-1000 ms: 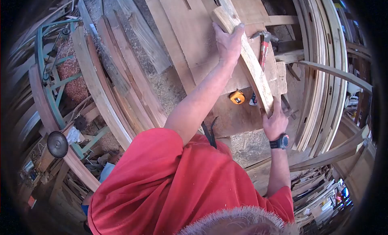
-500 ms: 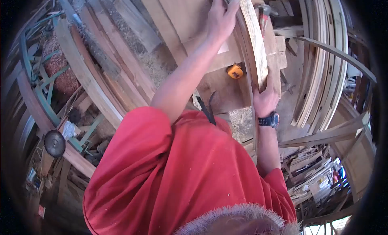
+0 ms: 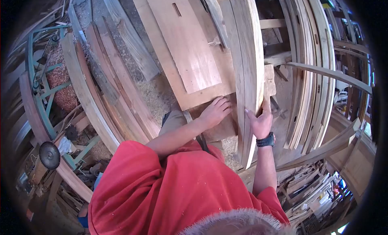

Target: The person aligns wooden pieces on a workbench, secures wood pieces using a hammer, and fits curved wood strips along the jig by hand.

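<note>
A long, thick wooden board (image 3: 245, 69) with a dark lengthwise line lies over the bench, its wide face showing. My right hand (image 3: 260, 122), wearing a black watch, grips its right edge near the close end, thumb on the face and fingers over the side. My left hand (image 3: 217, 112) is left of the board, at the near edge of a plywood sheet (image 3: 194, 101). Its fingers are curled, and whatever they hold is hidden beneath them. A thinner panel with a slot (image 3: 190, 49) lies on the plywood.
Long curved timbers (image 3: 309, 73) stand stacked on the right, with a thin strip (image 3: 331, 76) crossing them. More planks (image 3: 117, 77) lie on the left, near a round saw blade (image 3: 50, 155) and a green metal frame (image 3: 52, 89). Scrap wood (image 3: 305, 194) is piled at lower right.
My left hand has let go of the board and come back toward my body. The board has turned to show its wide face. The orange tape measure and the hammer are no longer visible.
</note>
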Available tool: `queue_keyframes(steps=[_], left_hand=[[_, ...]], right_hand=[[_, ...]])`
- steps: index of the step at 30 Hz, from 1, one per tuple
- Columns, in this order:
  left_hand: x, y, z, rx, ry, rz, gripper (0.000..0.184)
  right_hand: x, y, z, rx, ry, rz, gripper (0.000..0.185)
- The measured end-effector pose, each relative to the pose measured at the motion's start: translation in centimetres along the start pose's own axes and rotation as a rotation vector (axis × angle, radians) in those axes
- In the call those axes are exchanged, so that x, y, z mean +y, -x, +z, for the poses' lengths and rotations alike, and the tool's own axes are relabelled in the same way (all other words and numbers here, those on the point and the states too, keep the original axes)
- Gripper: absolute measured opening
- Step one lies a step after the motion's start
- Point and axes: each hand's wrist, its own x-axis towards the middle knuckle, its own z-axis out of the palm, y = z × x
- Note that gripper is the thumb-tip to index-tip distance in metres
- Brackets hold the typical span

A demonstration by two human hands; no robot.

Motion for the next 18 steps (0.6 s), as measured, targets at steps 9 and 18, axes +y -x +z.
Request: queue_keyframes(steps=[9,18], left_hand=[[-0.6,-0.8,-6.6,0.243,0.631,-0.398,0.044],[-7.7,-13.8,-10.7,0.707,0.655,-0.538,0.097]], right_hand=[[-4.2,1.0,1.0,-0.127,0.064,0.256,0.077],[-4.7,2.5,6.2,-0.070,0.146,0.140,0.081]])
